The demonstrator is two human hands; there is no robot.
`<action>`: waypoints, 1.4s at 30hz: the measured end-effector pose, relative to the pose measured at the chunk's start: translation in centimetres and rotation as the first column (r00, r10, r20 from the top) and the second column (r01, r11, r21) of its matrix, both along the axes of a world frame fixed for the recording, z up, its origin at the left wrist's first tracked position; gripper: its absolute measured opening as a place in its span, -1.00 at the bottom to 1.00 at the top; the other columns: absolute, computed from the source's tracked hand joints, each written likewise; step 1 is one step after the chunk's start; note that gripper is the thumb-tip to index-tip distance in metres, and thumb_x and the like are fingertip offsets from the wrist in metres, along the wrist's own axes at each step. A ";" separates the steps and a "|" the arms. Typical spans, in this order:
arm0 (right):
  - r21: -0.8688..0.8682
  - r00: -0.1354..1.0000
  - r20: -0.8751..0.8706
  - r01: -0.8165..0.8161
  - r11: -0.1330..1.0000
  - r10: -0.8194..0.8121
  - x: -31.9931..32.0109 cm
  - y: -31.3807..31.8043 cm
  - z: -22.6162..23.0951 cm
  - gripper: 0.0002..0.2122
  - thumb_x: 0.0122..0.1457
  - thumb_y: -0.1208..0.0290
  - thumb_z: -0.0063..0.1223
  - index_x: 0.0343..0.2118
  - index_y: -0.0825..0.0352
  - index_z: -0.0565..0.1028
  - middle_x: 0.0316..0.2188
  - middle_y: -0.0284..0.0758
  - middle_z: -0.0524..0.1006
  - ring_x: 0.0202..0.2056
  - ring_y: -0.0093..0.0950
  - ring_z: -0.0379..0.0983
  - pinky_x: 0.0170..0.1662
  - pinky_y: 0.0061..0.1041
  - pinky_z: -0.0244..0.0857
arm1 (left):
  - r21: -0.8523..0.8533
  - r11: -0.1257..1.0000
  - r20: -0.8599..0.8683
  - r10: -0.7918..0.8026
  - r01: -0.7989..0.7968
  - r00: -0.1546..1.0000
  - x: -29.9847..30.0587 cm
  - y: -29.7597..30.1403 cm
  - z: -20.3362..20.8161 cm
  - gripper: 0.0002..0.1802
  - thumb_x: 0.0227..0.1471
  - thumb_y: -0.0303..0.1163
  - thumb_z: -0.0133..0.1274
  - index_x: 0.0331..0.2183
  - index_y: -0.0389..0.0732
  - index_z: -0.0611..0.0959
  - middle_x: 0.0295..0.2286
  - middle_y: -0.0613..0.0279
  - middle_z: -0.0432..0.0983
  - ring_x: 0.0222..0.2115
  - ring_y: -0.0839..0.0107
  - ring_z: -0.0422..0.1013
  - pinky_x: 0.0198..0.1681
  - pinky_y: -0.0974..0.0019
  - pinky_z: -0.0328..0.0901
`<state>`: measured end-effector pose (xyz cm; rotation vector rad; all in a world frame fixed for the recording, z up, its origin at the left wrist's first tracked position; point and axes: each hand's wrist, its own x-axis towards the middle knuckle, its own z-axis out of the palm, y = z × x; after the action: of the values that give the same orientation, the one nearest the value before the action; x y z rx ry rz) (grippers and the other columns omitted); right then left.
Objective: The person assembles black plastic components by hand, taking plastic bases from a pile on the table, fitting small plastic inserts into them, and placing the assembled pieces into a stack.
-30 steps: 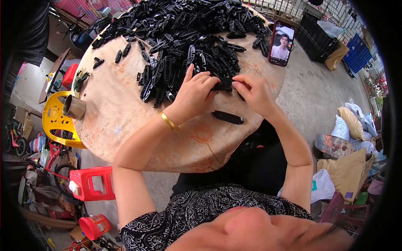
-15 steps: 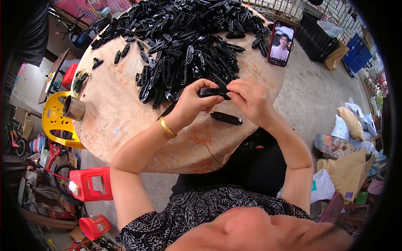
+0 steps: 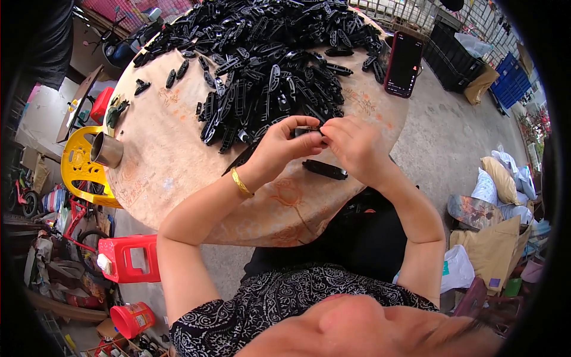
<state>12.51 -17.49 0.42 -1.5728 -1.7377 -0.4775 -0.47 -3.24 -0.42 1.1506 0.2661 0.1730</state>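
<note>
A small elongated black plastic part [image 3: 302,132] is held between my two hands above the near side of the table. My left hand [image 3: 282,147] is closed around its left end, thumb and forefinger gripping it. The fingertips of my right hand [image 3: 355,149] pinch together at its right end, and they hide much of it. Just below the hands, a longer black plastic piece [image 3: 325,169] lies on the cloth. Beyond them spreads a large heap of similar black plastic parts [image 3: 267,71].
The round table wears a pale patterned cloth [image 3: 148,160]. A phone [image 3: 404,64] stands at its right edge, and a metal cup [image 3: 107,150] is at the left edge near a yellow chair [image 3: 80,163]. Several loose black parts lie left of the heap. A red stool [image 3: 128,259] stands below left.
My hands have drawn closer together, and the fingers now cover more of the black part. The phone's screen has gone from a picture of a person to dark.
</note>
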 end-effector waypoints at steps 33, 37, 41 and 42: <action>-0.227 0.977 0.212 0.082 0.970 -0.033 1.1 4.5 -3.2 -0.95 -0.06 0.48 0.03 -0.51 0.30 0.47 -0.45 -0.33 0.39 -0.32 -0.37 0.33 -0.32 -0.45 0.31 | 0.981 -0.175 -0.054 0.180 0.086 0.982 -1.6 3.8 2.0 -0.70 -0.20 -0.45 0.16 -0.33 -0.29 0.51 -0.35 0.10 0.39 -0.25 0.15 0.31 -0.15 0.24 0.24; -0.169 0.998 -0.066 0.010 0.985 -0.022 1.6 3.7 -3.4 -0.92 -0.11 0.52 0.10 -0.49 0.31 0.49 -0.48 -0.30 0.45 -0.36 -0.35 0.38 -0.33 -0.42 0.30 | 0.993 -0.110 0.061 0.206 -0.038 0.977 -1.2 3.6 1.9 -0.74 -0.20 -0.46 0.16 -0.38 -0.28 0.48 -0.42 0.12 0.42 -0.32 0.13 0.35 -0.20 0.24 0.27; -0.036 0.954 -0.293 0.057 0.998 -0.065 1.5 2.4 -2.1 -0.87 -0.13 0.52 0.17 -0.44 0.31 0.51 -0.53 -0.29 0.51 -0.45 -0.34 0.43 -0.39 -0.42 0.31 | 0.995 0.016 0.089 0.222 -0.095 0.971 -0.9 3.4 2.9 -0.71 -0.23 -0.48 0.20 -0.41 -0.28 0.45 -0.44 0.16 0.44 -0.41 0.20 0.39 -0.29 0.32 0.30; -0.039 0.923 -0.373 0.083 0.996 -0.092 1.3 2.2 -1.7 -0.87 -0.12 0.51 0.18 -0.44 0.31 0.51 -0.54 -0.29 0.51 -0.47 -0.34 0.44 -0.41 -0.43 0.31 | 0.990 0.106 0.069 0.191 -0.091 0.979 -0.9 3.3 2.9 -0.69 -0.25 -0.49 0.23 -0.40 -0.28 0.45 -0.46 0.19 0.44 -0.43 0.29 0.40 -0.33 0.37 0.30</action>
<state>13.82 -15.33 -1.23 -1.6390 -1.3895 -0.1818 -1.39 0.06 2.53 2.5712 0.3330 0.5501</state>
